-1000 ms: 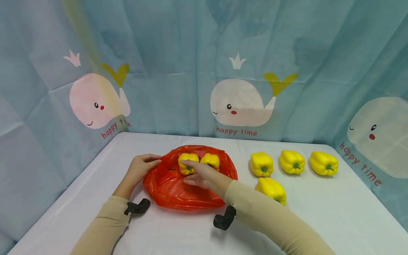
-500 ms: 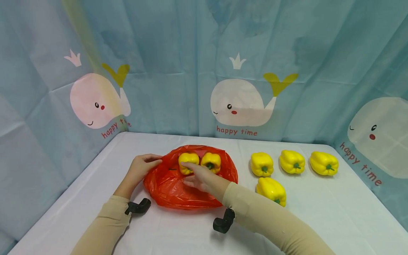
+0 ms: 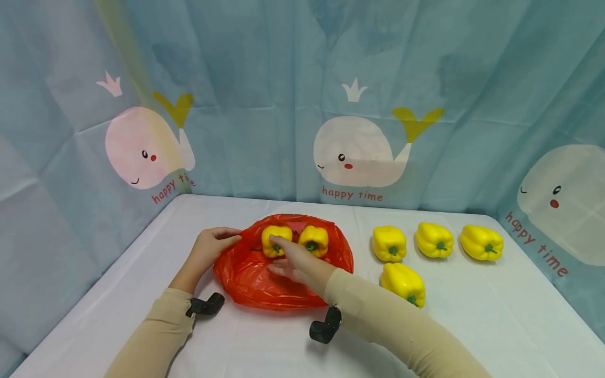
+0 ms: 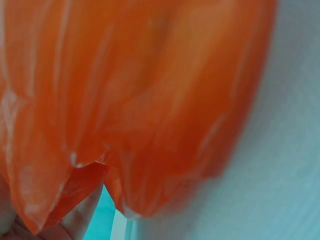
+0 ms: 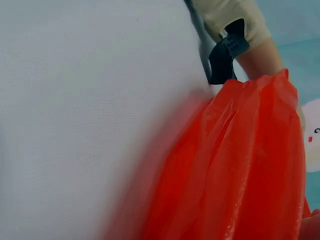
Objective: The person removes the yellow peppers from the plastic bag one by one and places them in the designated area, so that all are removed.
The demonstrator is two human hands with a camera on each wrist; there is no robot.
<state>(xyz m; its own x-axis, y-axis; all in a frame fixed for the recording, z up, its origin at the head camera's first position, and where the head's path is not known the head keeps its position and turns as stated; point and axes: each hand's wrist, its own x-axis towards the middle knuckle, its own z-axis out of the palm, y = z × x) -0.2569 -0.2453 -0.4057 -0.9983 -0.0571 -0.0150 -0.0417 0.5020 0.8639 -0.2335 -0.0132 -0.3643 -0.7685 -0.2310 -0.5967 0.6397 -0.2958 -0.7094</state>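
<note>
A red plastic bag [image 3: 264, 286] lies spread on the table, its mouth facing up. Two yellow bell peppers sit inside it: a left pepper [image 3: 270, 232] and a right pepper [image 3: 317, 239]. My left hand [image 3: 208, 252] pinches the bag's left rim; its fingers [image 4: 75, 220] show at the lower left of the left wrist view, behind orange-looking folds. Over the bag's mouth is my right hand [image 3: 300, 261], with extended, loose fingers and thumb overlapping the left pepper. In the right wrist view, only a bit of this hand shows at the lower right, beside the bag's folds.
Right of the bag, several more bell peppers rest on the white table [image 3: 477, 310]: three in a back row, including a far-right pepper [image 3: 481, 242], and a nearer pepper [image 3: 403, 283]. A blue curtain [image 3: 264, 152] with whale prints hangs behind.
My right hand has shifted slightly left, and the left pepper in the bag has moved a little left too. More of the right pepper shows. The left hand stays at the rim.
</note>
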